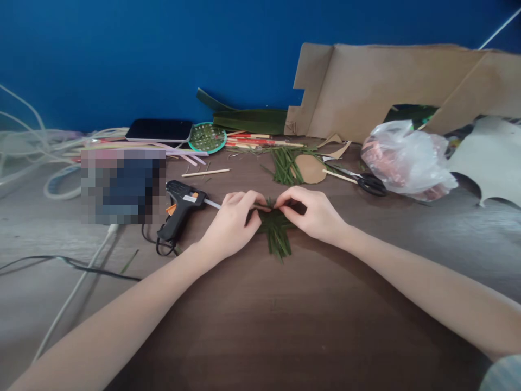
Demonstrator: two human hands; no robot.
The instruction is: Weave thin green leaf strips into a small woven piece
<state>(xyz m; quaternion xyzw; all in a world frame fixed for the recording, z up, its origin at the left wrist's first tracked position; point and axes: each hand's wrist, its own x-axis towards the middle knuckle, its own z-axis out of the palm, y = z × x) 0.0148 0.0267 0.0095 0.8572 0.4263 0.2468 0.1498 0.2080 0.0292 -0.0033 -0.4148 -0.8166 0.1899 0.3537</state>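
Note:
A small bunch of green leaf strips (278,241), crossing one another, lies on the brown table in front of me. My left hand (234,224) is closed at its left side, thumb and fingers pinching near the upper strips. From the other side my right hand (311,213) pinches too, its fingertips almost meeting the left ones at the top of the bunch. Both hands seem to grip leaf strips, though the fingers partly hide them. Just left of my left hand lies a black glue gun (182,209) with a glue stick in its back end.
Cut leaf strips (285,165), a cardboard disc (311,168) and black-handled scissors (371,183) lie beyond my hands. A plastic bag (409,160) and cardboard sheet (366,89) stand at right. A phone (159,130), green round mesh (207,137) and cables (77,304) are at left.

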